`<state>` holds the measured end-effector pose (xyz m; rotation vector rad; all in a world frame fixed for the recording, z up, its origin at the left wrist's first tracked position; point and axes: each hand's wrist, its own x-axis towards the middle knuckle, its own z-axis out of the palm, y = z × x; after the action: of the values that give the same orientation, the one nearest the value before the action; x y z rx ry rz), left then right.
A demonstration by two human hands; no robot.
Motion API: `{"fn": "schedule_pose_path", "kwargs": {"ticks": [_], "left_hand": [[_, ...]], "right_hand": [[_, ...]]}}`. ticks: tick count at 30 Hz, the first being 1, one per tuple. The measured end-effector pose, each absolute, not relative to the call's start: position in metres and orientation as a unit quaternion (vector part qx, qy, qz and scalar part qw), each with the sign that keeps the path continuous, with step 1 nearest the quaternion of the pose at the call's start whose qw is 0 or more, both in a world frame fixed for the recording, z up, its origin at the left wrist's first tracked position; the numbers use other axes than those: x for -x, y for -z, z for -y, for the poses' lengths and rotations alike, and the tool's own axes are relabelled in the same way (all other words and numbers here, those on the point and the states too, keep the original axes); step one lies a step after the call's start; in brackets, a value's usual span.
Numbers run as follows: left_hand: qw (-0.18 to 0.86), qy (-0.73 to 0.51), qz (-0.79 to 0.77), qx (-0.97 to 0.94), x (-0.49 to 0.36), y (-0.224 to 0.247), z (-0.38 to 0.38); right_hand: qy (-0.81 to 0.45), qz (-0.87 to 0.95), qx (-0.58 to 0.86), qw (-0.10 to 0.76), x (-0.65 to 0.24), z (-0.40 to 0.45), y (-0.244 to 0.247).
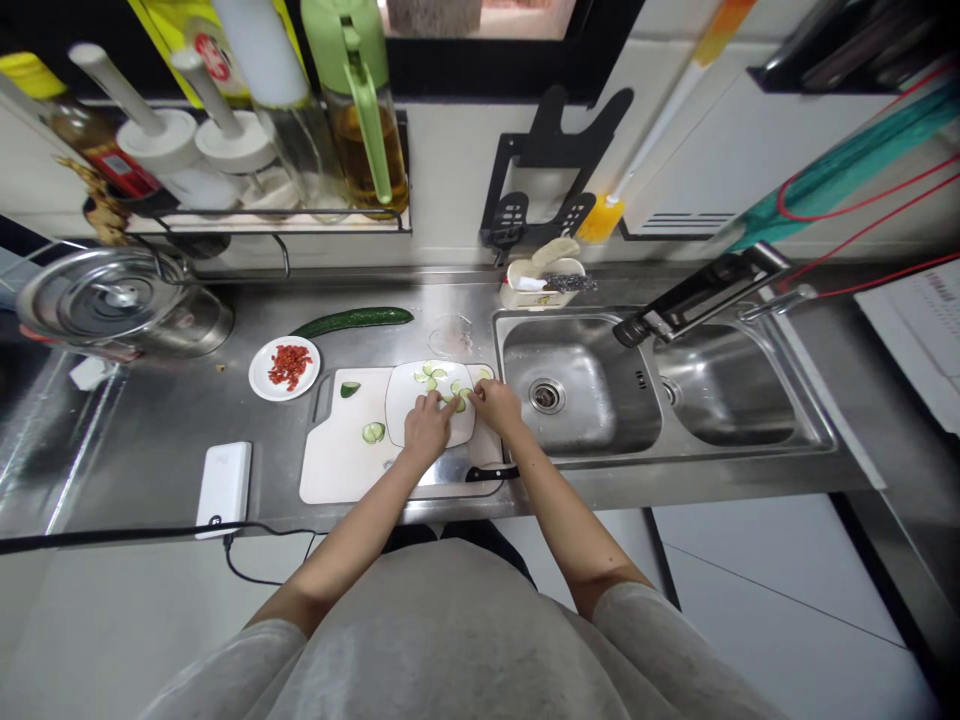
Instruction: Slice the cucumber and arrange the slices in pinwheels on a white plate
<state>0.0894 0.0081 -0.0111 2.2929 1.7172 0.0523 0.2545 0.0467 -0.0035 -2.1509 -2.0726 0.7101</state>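
A white squarish plate [400,395] lies on a pale cutting board [337,465], with several thin cucumber slices [430,372] arranged on it. My left hand [429,425] rests over the plate, thumb apart from the fingers and its tip touching the slices. At the plate's right edge, my right hand [497,408] has its fingertips pinched together at a cucumber slice, which they partly hide. Another slice shows just behind that hand. Two cut cucumber pieces, an end piece [350,388] and a pale-faced chunk [373,432], sit on the board's left. A black-handled knife [491,473] lies along its front.
Behind the board lies a whole cucumber [352,320], beside a small plate [262,375] of chopped red pieces. A steel pot [187,315] and a white power bank [225,480] with a cable are left. The double sink [585,400] is right. Bottles fill a wall rack [300,222].
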Motion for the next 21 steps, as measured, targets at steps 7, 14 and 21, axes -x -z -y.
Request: {"fn": "schedule_pose_path", "kwargs": {"ticks": [7,14,21], "left_hand": [[0.162,-0.038,-0.603,-0.780,-0.090,0.004,-0.007],[0.175,-0.106,-0.618,-0.759,-0.080,-0.007,0.008],[0.170,-0.272,-0.644,-0.695,-0.026,-0.013,0.057]], "right_hand": [[-0.266,0.658,0.703,0.057,-0.260,-0.049,0.002],[-0.253,0.653,0.694,0.168,-0.265,-0.051,-0.003],[-0.198,0.650,0.651,0.338,-0.280,-0.043,-0.022]]}}
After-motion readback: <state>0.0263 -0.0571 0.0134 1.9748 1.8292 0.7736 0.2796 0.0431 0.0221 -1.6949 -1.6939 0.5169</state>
